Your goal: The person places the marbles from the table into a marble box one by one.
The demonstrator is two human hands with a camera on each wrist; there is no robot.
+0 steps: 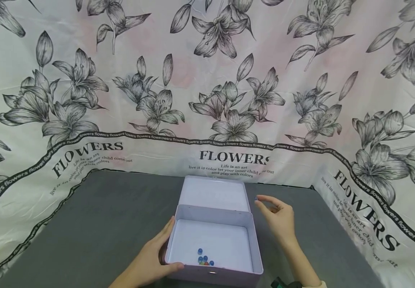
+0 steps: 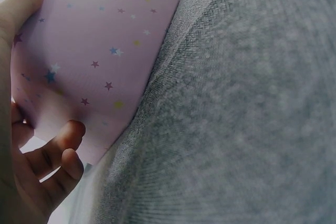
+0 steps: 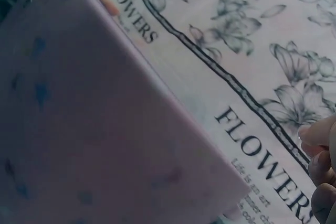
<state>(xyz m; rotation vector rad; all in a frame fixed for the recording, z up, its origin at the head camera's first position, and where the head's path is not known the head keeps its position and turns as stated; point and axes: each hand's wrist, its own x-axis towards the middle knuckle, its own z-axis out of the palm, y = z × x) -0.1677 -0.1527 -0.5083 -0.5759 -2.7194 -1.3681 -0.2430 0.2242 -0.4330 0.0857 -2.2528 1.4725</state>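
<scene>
A lilac tin box (image 1: 214, 240) with a star pattern stands on the grey cloth, its lid (image 1: 212, 195) tipped back. Several small marbles (image 1: 205, 259), mostly blue with a red and a green one, lie in its near left part. My left hand (image 1: 150, 258) grips the box's near left corner, thumb at the front rim and fingers along the side wall. To the right of the lid, my right hand (image 1: 277, 218) is raised and pinches a small blue marble (image 1: 256, 198) between thumb and forefinger. In the right wrist view those fingertips (image 3: 315, 132) show at the right edge.
Grey cloth (image 1: 121, 216) covers the table on both sides of the box. A white curtain (image 1: 164, 160) with printed flowers and lettering hangs behind and around it. A dark strap (image 1: 283, 283) shows by the right forearm.
</scene>
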